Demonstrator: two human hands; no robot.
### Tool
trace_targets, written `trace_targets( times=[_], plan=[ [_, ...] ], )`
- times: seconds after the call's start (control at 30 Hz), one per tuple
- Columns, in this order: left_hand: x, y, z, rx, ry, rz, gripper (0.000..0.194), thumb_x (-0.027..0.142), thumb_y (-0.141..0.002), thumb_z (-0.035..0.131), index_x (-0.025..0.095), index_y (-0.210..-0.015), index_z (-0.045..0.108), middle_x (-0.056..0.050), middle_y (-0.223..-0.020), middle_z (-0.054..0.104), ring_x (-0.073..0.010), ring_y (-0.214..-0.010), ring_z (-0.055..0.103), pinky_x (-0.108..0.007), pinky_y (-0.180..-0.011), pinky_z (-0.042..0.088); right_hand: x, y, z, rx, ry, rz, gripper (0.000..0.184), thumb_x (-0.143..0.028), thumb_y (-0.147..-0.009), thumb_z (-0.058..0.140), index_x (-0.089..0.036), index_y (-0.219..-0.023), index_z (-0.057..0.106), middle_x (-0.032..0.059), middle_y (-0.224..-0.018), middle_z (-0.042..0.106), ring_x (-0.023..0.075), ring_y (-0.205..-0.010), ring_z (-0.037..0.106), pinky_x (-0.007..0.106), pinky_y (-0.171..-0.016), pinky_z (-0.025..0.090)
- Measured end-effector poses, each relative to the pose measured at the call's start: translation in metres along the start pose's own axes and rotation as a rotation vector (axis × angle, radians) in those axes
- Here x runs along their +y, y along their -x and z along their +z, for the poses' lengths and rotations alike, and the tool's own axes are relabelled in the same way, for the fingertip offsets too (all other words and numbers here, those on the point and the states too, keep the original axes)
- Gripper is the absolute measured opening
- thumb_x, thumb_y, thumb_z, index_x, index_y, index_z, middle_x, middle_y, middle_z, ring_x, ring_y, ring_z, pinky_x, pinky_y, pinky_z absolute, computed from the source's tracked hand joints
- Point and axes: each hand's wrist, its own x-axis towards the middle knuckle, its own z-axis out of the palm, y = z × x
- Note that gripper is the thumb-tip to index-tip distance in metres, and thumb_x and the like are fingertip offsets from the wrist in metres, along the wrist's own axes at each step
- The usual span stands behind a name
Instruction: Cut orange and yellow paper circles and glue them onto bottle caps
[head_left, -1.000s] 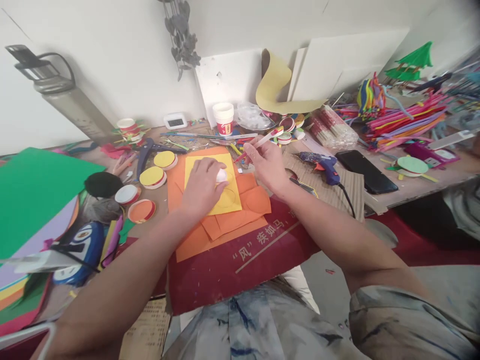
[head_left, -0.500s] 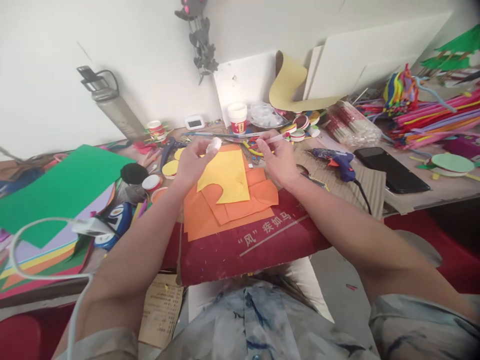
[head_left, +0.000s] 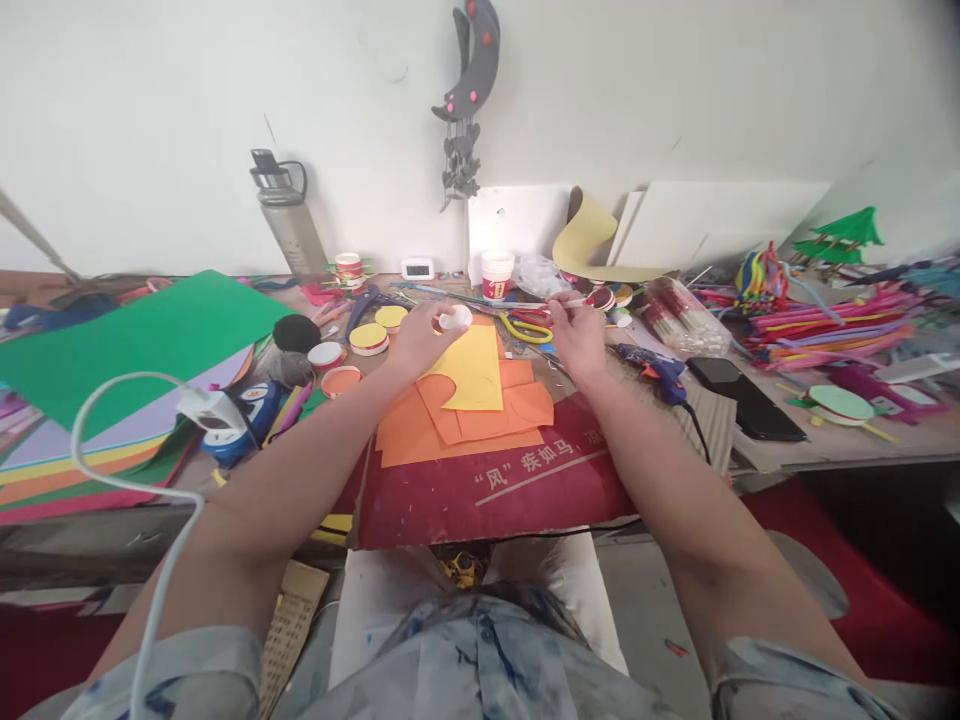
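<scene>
Bright, with seemingly blurry right edge.

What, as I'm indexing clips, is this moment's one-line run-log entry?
left hand: holding white round piece | right hand: holding slim pale item | yellow sheet: notched, atop orange sheets

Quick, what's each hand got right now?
Left hand: closed, holding a small white round piece.
Right hand: closed, holding what looks like a pen.
</scene>
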Motion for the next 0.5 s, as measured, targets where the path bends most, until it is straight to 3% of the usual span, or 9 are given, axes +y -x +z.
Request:
trace_targets(
  times=[0.17,0.23,0.4,0.5],
  plan=[
    [-0.008,-0.015,-0.02,0.075,-0.202,0.011,0.028,0.039,-0.099,0.074,0.018,-0.117,0.077,-0.013,-0.129,0.082,-0.0276,-0.118,0.072,-0.038,-0.108,0.052,0.016,0.001,0.001,0.03,0.067,-0.063,0.021,-0.03,-0.092,0.056,-0.019,-0.098,0.073,0.0153,-0.102,0.081,0.0286,-0.094,0.073,0.047,-0.095,0.058],
    [-0.015,-0.022,-0.041,0.111,-0.276,-0.034,0.028,0.036,-0.096,0.077,0.017,-0.116,0.077,-0.015,-0.132,0.081,-0.0296,-0.125,0.071,-0.039,-0.111,0.051,0.023,0.002,0.004,0.051,0.099,-0.106,0.022,-0.032,-0.09,0.058,-0.02,-0.097,0.074,0.0166,-0.106,0.082,0.0306,-0.1,0.074,0.052,-0.102,0.058],
    [-0.033,-0.019,-0.104,0.13,-0.389,-0.263,0.026,0.033,-0.091,0.08,0.016,-0.111,0.079,-0.017,-0.131,0.081,-0.032,-0.12,0.072,-0.04,-0.105,0.053,0.027,-0.001,0.003,0.077,0.086,-0.134,0.023,-0.034,-0.089,0.056,-0.023,-0.097,0.074,0.0172,-0.107,0.082,0.0339,-0.102,0.076,0.057,-0.103,0.059],
    [-0.044,-0.008,-0.123,0.124,-0.442,-0.338,0.022,0.029,-0.089,0.08,0.017,-0.107,0.08,-0.016,-0.124,0.081,-0.0314,-0.116,0.072,-0.04,-0.101,0.054,0.028,-0.002,0.001,0.082,0.11,-0.18,0.021,-0.035,-0.091,0.056,-0.025,-0.099,0.073,0.0169,-0.109,0.081,0.0349,-0.104,0.076,0.058,-0.103,0.06]
  ],
)
